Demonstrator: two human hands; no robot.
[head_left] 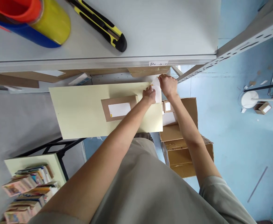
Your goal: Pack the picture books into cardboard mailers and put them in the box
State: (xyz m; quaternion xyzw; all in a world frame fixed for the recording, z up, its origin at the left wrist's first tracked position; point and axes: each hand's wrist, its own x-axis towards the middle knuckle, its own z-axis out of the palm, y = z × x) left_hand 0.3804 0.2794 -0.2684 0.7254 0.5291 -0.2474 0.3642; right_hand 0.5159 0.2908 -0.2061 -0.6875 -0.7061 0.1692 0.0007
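At the right end of a pale yellow board (85,105), both hands are on a white paper sheet (158,94) with a small orange mark near its upper left. My left hand (149,95) is closed at the sheet's left side, its fingertips near the orange mark. Higher and to the right, my right hand (168,85) pinches the sheet's upper edge; the exact grip is partly hidden behind the fingers. A flat brown cardboard box (105,109) bearing a white label (119,109) lies on the board, left of my left forearm.
Above the board is a grey shelf (164,28) carrying a yellow-black utility knife (101,26) and a yellow container (54,21). Open cardboard boxes (181,157) stand below my right arm. Stacked books (31,186) sit at lower left. A perforated metal post (243,43) rises at right.
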